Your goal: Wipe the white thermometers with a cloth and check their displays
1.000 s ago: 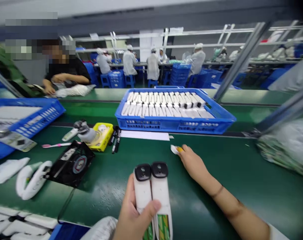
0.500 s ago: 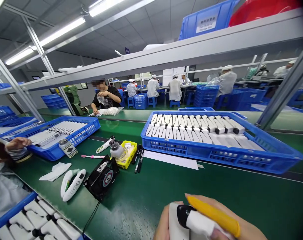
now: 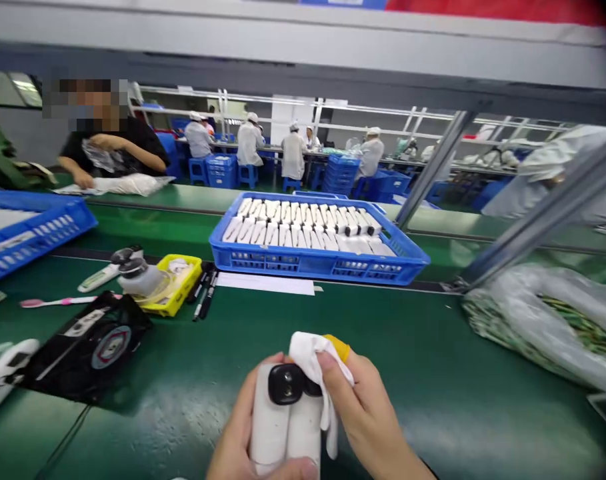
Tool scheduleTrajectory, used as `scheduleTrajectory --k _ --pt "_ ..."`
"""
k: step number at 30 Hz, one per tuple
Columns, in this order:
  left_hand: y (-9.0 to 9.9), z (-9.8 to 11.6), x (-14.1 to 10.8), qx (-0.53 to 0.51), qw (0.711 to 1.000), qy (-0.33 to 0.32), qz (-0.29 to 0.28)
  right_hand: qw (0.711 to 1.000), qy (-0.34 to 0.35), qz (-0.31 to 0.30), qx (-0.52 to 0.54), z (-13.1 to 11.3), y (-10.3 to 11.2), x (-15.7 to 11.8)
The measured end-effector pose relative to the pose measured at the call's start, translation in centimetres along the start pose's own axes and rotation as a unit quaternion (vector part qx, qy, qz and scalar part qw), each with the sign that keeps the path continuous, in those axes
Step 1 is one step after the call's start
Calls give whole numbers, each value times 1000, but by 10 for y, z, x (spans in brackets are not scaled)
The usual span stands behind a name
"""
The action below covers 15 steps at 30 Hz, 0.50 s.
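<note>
Side by side in my left hand [image 3: 233, 433] are two white handheld devices [image 3: 270, 430] that look like infrared thermometers, their black ends facing up. The thumb lies across their lower part and the fingers wrap round the left side. A white cloth [image 3: 307, 350] is pinched in my right hand [image 3: 367, 400] and pressed over the black end of the right device, partly covering it. One finger of that hand wears a yellow finger cot [image 3: 337, 347], mostly behind the cloth. Both hands are above the green table [image 3: 193, 387], near its front.
A blue crate [image 3: 303, 263] with rows of white devices stands ahead. To the left are a black fan [image 3: 97, 343], a yellow tray [image 3: 175, 303], a bottle [image 3: 140, 277], pens [image 3: 205, 293] and a toothbrush [image 3: 57, 302]. A plastic bag of green parts [image 3: 547, 327] lies right. A person [image 3: 115, 147] sits opposite.
My view has swung right and down. Both hands now appear further left and higher in view. The two devices stand more upright, and the cloth now covers part of the right one's black end.
</note>
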State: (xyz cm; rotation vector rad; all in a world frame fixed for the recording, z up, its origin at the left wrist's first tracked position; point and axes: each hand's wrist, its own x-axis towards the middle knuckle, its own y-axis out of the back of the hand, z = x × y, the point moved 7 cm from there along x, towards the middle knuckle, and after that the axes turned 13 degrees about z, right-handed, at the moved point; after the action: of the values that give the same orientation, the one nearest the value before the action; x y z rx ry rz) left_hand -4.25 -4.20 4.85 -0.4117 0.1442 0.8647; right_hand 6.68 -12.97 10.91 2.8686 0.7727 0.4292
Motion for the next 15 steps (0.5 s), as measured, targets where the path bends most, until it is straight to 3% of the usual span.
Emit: scheduleTrajectory --k 2,3,7,9,13,15 --pt "4 4 -1 33 999 -23 19 996 -5 -73 44 -4 -6 -2" --pt "4 6 -2 42 998 -31 18 995 -13 -81 56 -5 -7 -1" --pt "-4 7 -7 50 999 0 -21 997 -48 -10 61 5 1 11" --pt "-3 8 -9 62 998 21 -18 990 -73 21 120 10 9 19" --pt "4 12 -12 94 994 47 6 962 -15 136 235 2 45 32" --pt "5 15 -12 90 995 47 15 975 19 92 200 -10 48 31"
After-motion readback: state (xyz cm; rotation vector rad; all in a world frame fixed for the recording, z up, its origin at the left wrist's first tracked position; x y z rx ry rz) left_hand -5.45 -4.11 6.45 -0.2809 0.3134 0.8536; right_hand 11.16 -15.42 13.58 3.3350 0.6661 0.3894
